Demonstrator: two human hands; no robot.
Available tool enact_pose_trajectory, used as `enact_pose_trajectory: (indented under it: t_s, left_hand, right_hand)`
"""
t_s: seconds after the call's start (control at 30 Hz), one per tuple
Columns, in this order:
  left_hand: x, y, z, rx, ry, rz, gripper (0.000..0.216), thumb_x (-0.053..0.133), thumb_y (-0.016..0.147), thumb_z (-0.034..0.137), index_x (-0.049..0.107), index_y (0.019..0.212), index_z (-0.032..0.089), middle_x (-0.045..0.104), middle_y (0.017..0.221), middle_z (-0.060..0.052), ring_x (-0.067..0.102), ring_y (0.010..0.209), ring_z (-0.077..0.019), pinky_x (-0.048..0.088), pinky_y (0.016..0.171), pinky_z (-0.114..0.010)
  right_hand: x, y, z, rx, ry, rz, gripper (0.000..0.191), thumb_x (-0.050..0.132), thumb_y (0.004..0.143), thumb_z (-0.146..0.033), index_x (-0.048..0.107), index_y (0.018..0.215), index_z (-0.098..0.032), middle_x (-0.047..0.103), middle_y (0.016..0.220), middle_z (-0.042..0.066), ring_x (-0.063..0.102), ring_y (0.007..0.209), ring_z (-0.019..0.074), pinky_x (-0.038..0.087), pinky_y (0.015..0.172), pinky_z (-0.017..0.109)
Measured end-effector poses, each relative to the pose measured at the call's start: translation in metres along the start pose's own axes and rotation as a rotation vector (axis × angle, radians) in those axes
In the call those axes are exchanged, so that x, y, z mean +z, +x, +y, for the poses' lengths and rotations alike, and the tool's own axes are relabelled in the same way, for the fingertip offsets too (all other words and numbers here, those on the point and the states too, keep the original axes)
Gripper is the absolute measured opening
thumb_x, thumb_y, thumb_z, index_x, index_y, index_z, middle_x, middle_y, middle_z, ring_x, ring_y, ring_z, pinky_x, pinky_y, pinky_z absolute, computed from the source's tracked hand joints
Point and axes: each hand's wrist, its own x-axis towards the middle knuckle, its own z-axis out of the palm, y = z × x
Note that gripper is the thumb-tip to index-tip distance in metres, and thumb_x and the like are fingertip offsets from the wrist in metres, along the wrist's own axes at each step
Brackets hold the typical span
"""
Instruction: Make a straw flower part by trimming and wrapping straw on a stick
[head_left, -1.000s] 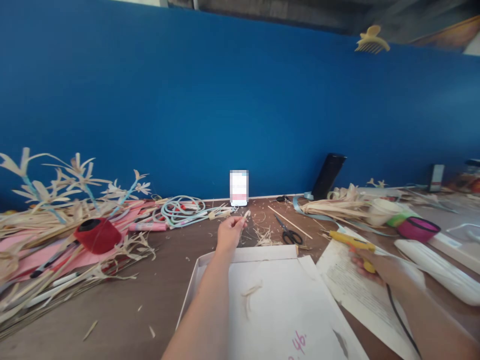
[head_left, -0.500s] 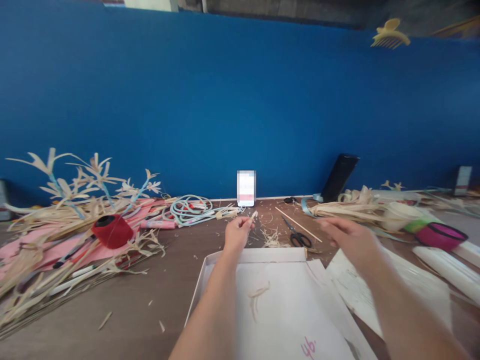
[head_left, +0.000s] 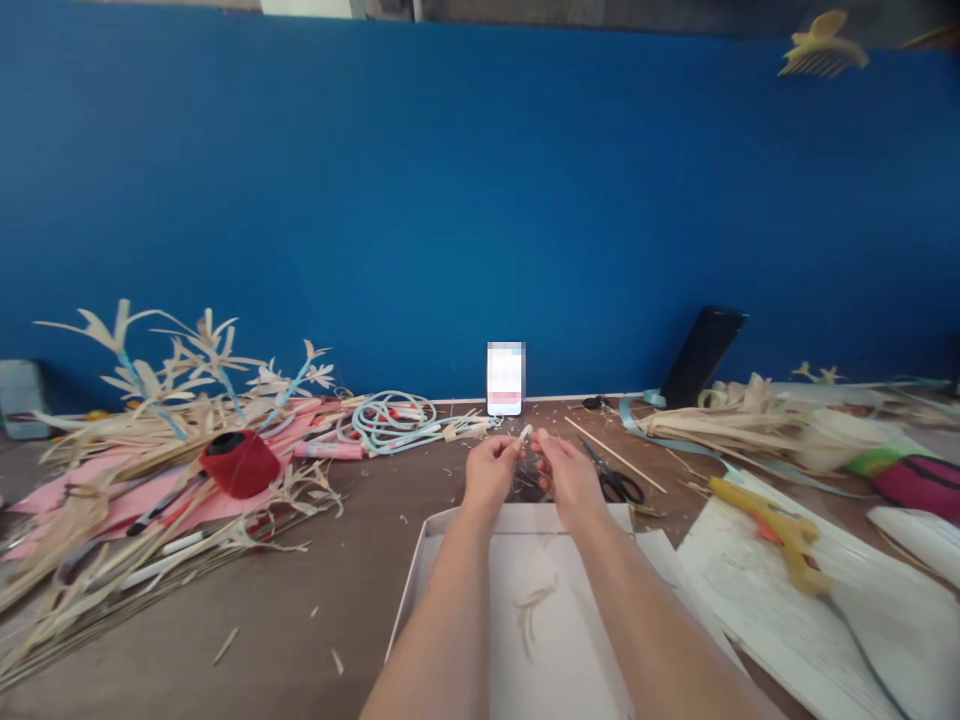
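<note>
My left hand (head_left: pixel 491 472) is closed in a pinch on a small curled strip of pale dried leaf or husk (head_left: pixel 526 433). From the other side, my right hand (head_left: pixel 568 478) brings its bent thumb and fingers together at the same strip; its fingertips are partly hidden. Both hands are above the far edge of a shallow white box (head_left: pixel 559 517), in which a few thin pale scraps (head_left: pixel 534 600) lie. Black-handled scissors (head_left: pixel 622 487) and a thin wooden stick (head_left: pixel 615 455) rest just beyond my right hand.
A yellow glue gun (head_left: pixel 780 530) with a cord lies on a white sheet (head_left: pixel 847 630) at right. A lit phone (head_left: pixel 505 378) leans on the blue wall. At left are husk flowers (head_left: pixel 154 385), a red thread spool (head_left: pixel 240 464) and coiled pale-blue tubing (head_left: pixel 390 420).
My right hand has moved left from above the white sheet to the strip beside my left hand. The glue gun now shows on the sheet. The view has shifted slightly.
</note>
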Motion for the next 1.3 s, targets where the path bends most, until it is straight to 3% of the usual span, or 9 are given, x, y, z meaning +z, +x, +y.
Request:
enact_pose_trajectory:
  t_s: [0.5, 0.87, 1.3]
  left_hand:
    - [0.001, -0.003, 0.000, 0.018, 0.025, -0.089, 0.022, 0.056, 0.071, 0.035, 0.065, 0.073, 0.014, 0.060, 0.062, 0.000, 0.045, 0.053, -0.0085, 0.035, 0.052, -0.020]
    - [0.003, -0.002, -0.007, 0.055, 0.101, -0.052, 0.022, 0.053, 0.072, 0.035, 0.063, 0.072, 0.016, 0.060, 0.063, 0.000, 0.046, 0.055, -0.0092, 0.034, 0.052, -0.020]
    - [0.004, -0.007, -0.004, 0.062, 0.193, -0.034, 0.021, 0.052, 0.073, 0.035, 0.064, 0.074, 0.017, 0.062, 0.066, -0.001, 0.049, 0.058, -0.0109, 0.037, 0.055, -0.021]
  right_hand:
    - [-0.002, 0.005, 0.001, -0.039, 0.097, -0.020, 0.029, 0.071, 0.058, -0.037, 0.067, 0.077, -0.016, 0.062, 0.072, 0.003, 0.048, 0.051, 0.0085, 0.033, 0.036, 0.017]
    - [-0.005, 0.005, 0.004, -0.173, -0.091, -0.001, 0.030, 0.064, 0.065, -0.042, 0.067, 0.079, -0.016, 0.053, 0.051, -0.002, 0.042, 0.043, 0.0077, 0.032, 0.037, 0.018]
    - [-0.011, 0.008, 0.007, -0.207, -0.175, 0.016, 0.036, 0.061, 0.065, -0.047, 0.068, 0.082, -0.015, 0.055, 0.052, -0.001, 0.041, 0.041, 0.0087, 0.032, 0.037, 0.020]
